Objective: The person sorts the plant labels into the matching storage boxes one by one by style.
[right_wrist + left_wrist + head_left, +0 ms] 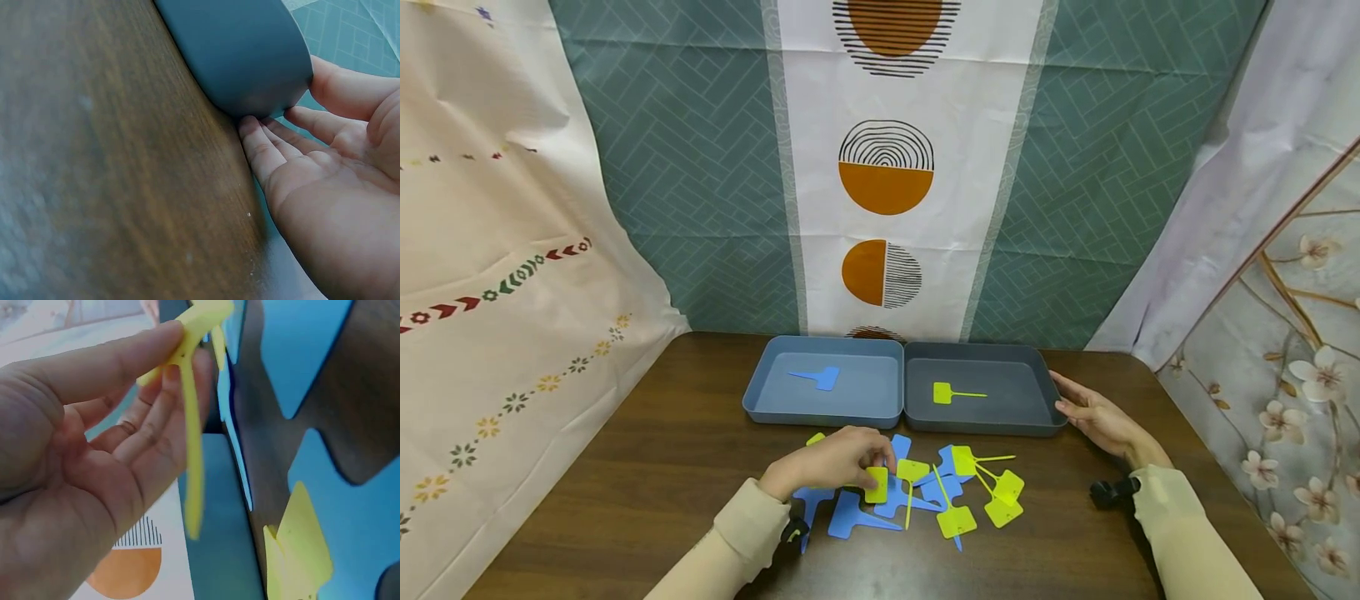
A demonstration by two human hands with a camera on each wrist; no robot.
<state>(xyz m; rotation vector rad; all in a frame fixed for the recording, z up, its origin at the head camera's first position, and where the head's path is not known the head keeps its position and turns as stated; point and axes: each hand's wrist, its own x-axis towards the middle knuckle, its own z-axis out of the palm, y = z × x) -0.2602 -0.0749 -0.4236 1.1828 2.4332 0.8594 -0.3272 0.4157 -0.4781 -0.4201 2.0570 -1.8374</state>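
Note:
My left hand (842,460) pinches a yellow T-shaped plant label (194,444) between thumb and fingers, its thin stem pointing down in the left wrist view. Under and around that hand lie loose blue plant labels (850,515) and yellow plant labels (957,522), some overlapping. My right hand (1101,418) touches the right end of the dark grey tray (1015,392), with thumb and extended fingertips against its wall in the right wrist view. One yellow label (942,393) lies in this tray. In the blue-grey tray (868,400) beside it lies one blue label (827,378).
The two trays stand side by side at the back of the brown wooden table (647,467). A patterned cloth (715,167) hangs right behind them. More printed cloth (512,317) borders the table on the left and right.

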